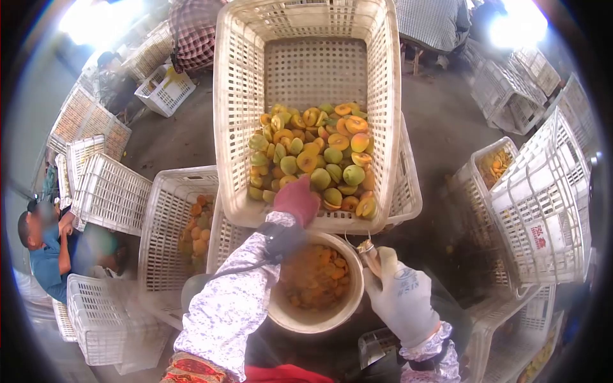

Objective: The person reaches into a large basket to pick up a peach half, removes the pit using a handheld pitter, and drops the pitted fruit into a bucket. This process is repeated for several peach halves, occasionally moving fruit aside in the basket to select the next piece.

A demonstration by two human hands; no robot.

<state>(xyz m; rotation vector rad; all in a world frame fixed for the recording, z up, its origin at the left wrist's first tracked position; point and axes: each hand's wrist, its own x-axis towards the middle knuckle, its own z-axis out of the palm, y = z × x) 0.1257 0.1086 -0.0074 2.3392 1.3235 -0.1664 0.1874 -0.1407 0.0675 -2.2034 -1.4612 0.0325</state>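
Observation:
A white plastic crate (233,127) stands tilted before me, with halved yellow-green peaches (306,159) heaped at its near end. Some halves show orange cut faces. My left hand (297,201) reaches over the crate's near rim to the fruit; its fingertips are hidden. In a white glove, my right hand (399,293) grips a small tool (368,247) with a light-coloured handle and a thin wire loop, held right of the bucket. Below the crate is a round white bucket (356,290) partly filled with orange-brown pieces, blurred inside.
Another crate (163,220) with orange fruit stands at the left, near stacked crates (115,191). On the right, a large crate (539,217) leans beside one holding fruit (495,165). A seated person (48,255) is at far left; other people are at the back.

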